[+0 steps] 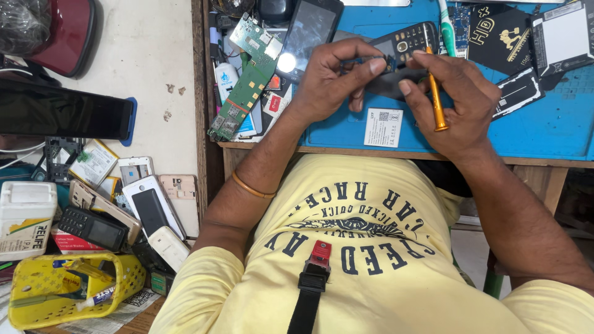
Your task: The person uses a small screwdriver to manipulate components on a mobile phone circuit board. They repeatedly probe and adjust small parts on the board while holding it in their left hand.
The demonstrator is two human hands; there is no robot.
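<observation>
yellow shirt (383, 260), hands (396, 86) half hiding keypad phone (405, 43)

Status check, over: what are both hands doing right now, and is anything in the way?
Left hand grips keypad phone. Right hand holds orange screwdriver, tip at phone. Blue mat cluttered around; nothing blocking.

Orange screwdriver (436, 99), black keypad phone (405, 43), blue mat (544, 130), green circuit board (244, 80), apparently yellow basket (37, 291).
</observation>
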